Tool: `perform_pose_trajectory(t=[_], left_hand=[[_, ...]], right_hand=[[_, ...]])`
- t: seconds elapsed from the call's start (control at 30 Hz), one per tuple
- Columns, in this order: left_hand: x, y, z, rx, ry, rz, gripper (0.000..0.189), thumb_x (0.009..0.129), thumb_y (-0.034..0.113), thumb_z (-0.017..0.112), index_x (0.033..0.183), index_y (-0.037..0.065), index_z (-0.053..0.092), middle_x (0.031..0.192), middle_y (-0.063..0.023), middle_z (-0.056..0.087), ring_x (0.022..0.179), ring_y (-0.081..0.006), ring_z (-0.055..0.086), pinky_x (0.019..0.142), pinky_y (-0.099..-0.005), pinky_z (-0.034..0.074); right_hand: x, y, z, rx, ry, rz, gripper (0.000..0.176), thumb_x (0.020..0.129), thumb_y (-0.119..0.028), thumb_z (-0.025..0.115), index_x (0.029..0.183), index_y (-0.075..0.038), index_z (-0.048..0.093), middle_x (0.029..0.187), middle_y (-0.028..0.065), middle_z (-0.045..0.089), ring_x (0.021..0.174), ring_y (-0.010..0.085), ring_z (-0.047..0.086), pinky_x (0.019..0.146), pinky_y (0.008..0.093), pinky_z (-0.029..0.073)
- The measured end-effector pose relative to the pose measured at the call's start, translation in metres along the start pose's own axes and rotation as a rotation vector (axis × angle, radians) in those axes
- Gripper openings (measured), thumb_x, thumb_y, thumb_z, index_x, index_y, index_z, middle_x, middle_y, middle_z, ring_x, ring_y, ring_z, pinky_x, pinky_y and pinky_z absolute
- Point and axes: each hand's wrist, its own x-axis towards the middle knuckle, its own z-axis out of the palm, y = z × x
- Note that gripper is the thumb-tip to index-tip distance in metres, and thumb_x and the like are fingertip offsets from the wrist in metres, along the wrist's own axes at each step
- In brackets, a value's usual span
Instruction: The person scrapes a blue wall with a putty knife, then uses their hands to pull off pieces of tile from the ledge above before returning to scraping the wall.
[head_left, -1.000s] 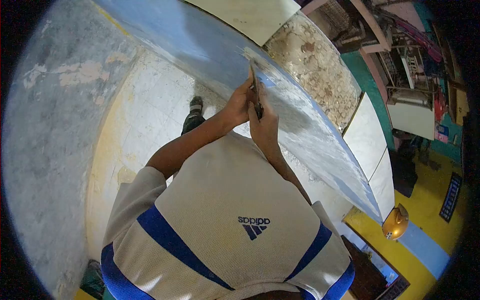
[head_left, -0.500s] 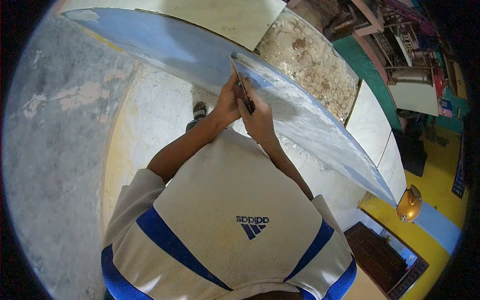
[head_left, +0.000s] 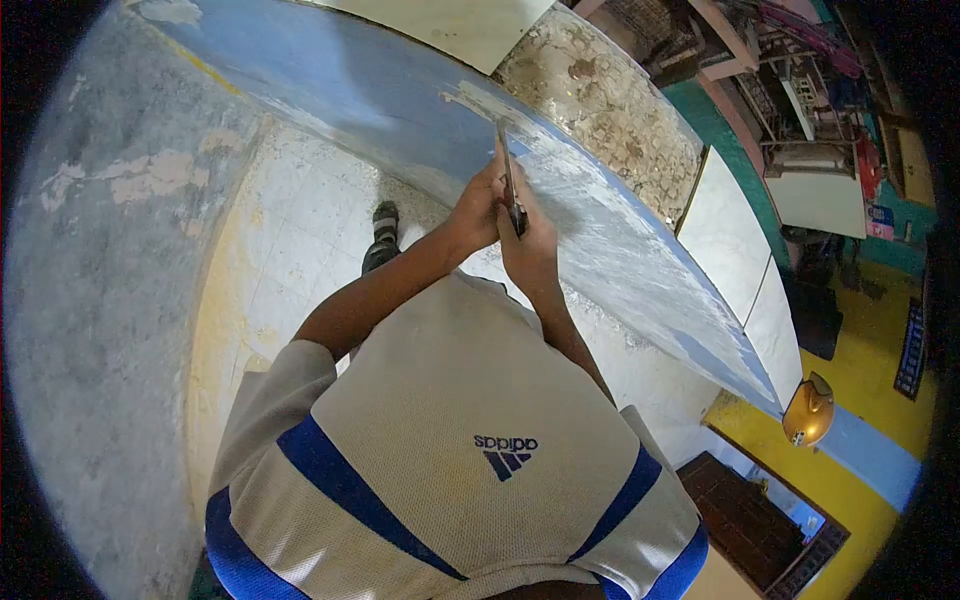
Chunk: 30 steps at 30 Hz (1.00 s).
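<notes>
- The scraper (head_left: 509, 172) is sitting further right along the blue wall (head_left: 350, 85) than half a second ago - its tip is now pressing just below a pale scraped patch (head_left: 472, 97).
- Both hands are shifted right with it, and the view itself is swinging slightly, so the shoe (head_left: 385, 222) is showing a little higher and further left than before.
- Against the picture a second back, tool and hands are lying almost where they were then.
- The left hand (head_left: 476, 212) is closing round the scraper from the left, fingers curled tight, with no gap showing between them and the tool.
- The right hand (head_left: 530, 252) is clamping the dark handle from below and from the right - thumb side up, knuckles facing the camera.
- The two hands are touching each other around the handle; how the fingers are overlapping underneath cannot be told.
- The blade is pointing away from the body, nearly upright in the view, and its far end is meeting the wall where blue paint is giving way to a worn, whitish stretch.
- Both forearms are reaching forward from the shirt (head_left: 450, 400), which is filling the bottom of the view.
- The shoe is standing on the pale floor (head_left: 290, 240), to the left of the hands.
</notes>
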Motion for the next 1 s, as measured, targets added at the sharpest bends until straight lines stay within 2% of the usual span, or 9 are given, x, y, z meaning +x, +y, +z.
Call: perform_pose_trajectory(t=[0.13,0.37,0.43,0.53,0.63,0.73,0.83,0.93,1.0], left_hand=[[-0.001,0.011,0.003,-0.006,0.168,0.042,0.034,0.101,0.045,0.049,0.096,0.012,0.059,0.082,-0.0014,0.060,0.073,-0.0149,0.059,0.067,-0.0307,0.052],[-0.004,0.051,-0.004,-0.052,0.050,0.099,0.040,0.098,0.051,0.051,0.098,0.012,0.059,0.082,-0.0016,0.059,0.072,-0.0157,0.058,0.066,-0.0312,0.052],[-0.010,0.075,0.021,-0.021,0.151,0.169,0.040,0.099,0.051,0.050,0.097,0.012,0.058,0.081,-0.0013,0.059,0.072,-0.0162,0.058,0.067,-0.0318,0.051],[-0.006,0.124,-0.008,-0.080,0.110,0.215,0.040,0.101,0.050,0.046,0.099,0.012,0.058,0.085,-0.0031,0.058,0.078,-0.0190,0.058,0.072,-0.0351,0.051],[-0.012,0.171,-0.014,-0.001,0.194,0.359,0.041,0.103,0.048,0.041,0.103,0.010,0.056,0.091,-0.0054,0.058,0.085,-0.0222,0.057,0.076,-0.0395,0.051],[-0.020,0.204,-0.004,0.000,0.329,0.321,0.043,0.103,0.049,0.041,0.106,0.009,0.055,0.095,-0.0071,0.057,0.087,-0.0239,0.056,0.077,-0.0417,0.051],[-0.021,0.214,-0.026,-0.007,0.145,0.295,0.047,0.102,0.052,0.040,0.108,0.007,0.055,0.093,-0.0068,0.056,0.087,-0.0233,0.057,0.077,-0.0403,0.051],[-0.021,0.205,-0.020,0.062,0.264,0.273,0.047,0.102,0.053,0.041,0.107,0.008,0.054,0.092,-0.0062,0.056,0.087,-0.0214,0.057,0.075,-0.0372,0.051],[-0.018,0.193,-0.026,0.075,0.190,0.243,0.045,0.102,0.052,0.041,0.105,0.009,0.054,0.092,-0.0048,0.056,0.085,-0.0189,0.057,0.074,-0.0349,0.051]], right_hand=[[0.007,-0.003,0.012,0.020,-0.028,0.051,0.057,0.091,0.000,0.054,0.146,-0.003,0.039,0.135,0.0248,0.054,0.121,0.0295,0.058,0.095,0.0348,0.047],[0.038,-0.008,0.041,-0.051,-0.026,0.005,0.058,0.089,0.000,0.055,0.145,-0.005,0.041,0.113,0.0291,0.062,0.100,0.0369,0.066,0.085,0.0381,0.051],[0.058,-0.019,0.051,-0.037,-0.058,0.053,0.059,0.088,0.002,0.055,0.144,-0.007,0.043,0.108,0.0318,0.063,0.098,0.0425,0.066,0.083,0.0421,0.053],[0.093,-0.013,0.089,-0.038,-0.079,-0.093,0.058,0.088,-0.002,0.058,0.144,-0.007,0.044,0.109,0.0322,0.063,0.095,0.0441,0.066,0.083,0.0437,0.053],[0.126,-0.028,0.121,0.007,-0.145,-0.098,0.057,0.088,-0.005,0.059,0.143,-0.010,0.046,0.107,0.0324,0.063,0.093,0.0442,0.067,0.081,0.0448,0.054],[0.148,-0.053,0.139,0.053,-0.190,-0.086,0.056,0.090,-0.007,0.058,0.144,-0.012,0.046,0.108,0.0336,0.062,0.092,0.0430,0.067,0.081,0.0439,0.054],[0.150,-0.054,0.145,0.093,-0.173,-0.101,0.057,0.090,-0.008,0.059,0.145,-0.012,0.044,0.108,0.0325,0.063,0.092,0.0404,0.069,0.082,0.0414,0.054],[0.144,-0.046,0.135,0.136,-0.248,0.012,0.058,0.091,-0.009,0.060,0.146,-0.010,0.042,0.119,0.0286,0.062,0.105,0.0360,0.066,0.091,0.0386,0.051],[0.132,-0.041,0.123,0.149,-0.268,0.065,0.057,0.091,-0.009,0.061,0.146,-0.009,0.043,0.128,0.0240,0.059,0.115,0.0319,0.061,0.097,0.0372,0.047]])
